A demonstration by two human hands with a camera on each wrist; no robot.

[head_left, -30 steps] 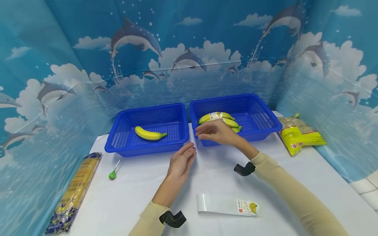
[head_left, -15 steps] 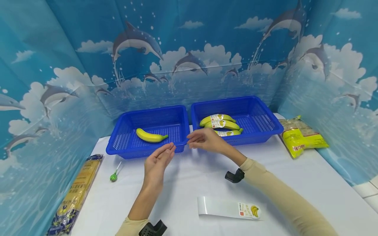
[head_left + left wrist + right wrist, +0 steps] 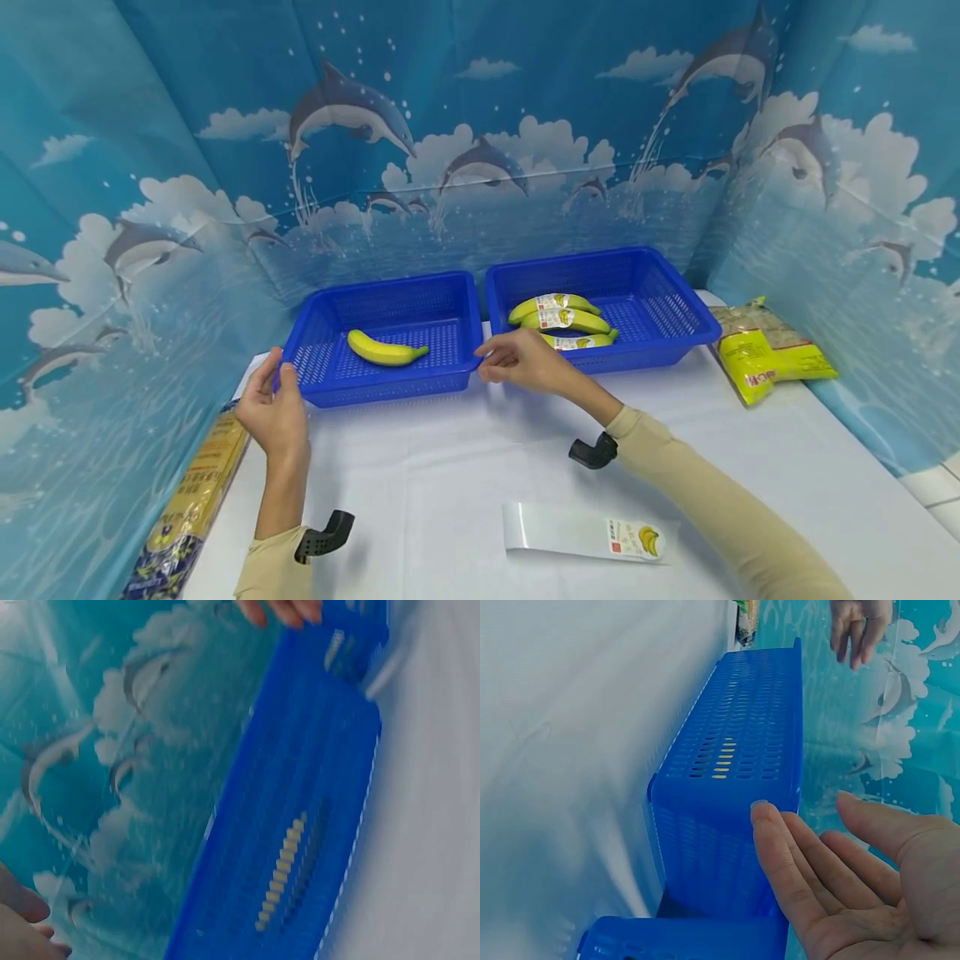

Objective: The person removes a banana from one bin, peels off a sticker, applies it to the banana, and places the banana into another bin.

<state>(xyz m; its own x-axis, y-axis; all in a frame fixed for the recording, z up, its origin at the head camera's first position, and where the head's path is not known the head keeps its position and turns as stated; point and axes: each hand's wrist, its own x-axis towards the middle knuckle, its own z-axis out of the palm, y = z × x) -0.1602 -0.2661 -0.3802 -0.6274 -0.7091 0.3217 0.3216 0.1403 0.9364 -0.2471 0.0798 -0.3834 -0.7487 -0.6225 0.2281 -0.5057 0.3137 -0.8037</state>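
The left blue basket (image 3: 390, 385) has a single yellow banana (image 3: 382, 350) lying in it. Fingers apart, my left hand (image 3: 277, 408) is at its left front corner. My right hand (image 3: 517, 358) is at the opposite front corner; the right wrist view shows its fingers (image 3: 780, 862) fairly straight, fingertips beside the basket wall, thumb apart above the rim. Close on the right stands a second blue basket (image 3: 660, 354), with several labelled bananas (image 3: 573, 321) at its left end, partly hidden by my right hand.
A strip of backing paper with a banana label (image 3: 585, 535) lies at the front. On the far left is a long yellow packet (image 3: 191, 492), partly behind my left hand. A yellow snack bag (image 3: 772, 354) lies right of the baskets. A dolphin-print curtain (image 3: 480, 100) rises behind.
My left hand has swung left from the middle to the left basket's left front corner, covering the green lollipop. My right hand has come from the labelled bananas to the left basket's right corner.
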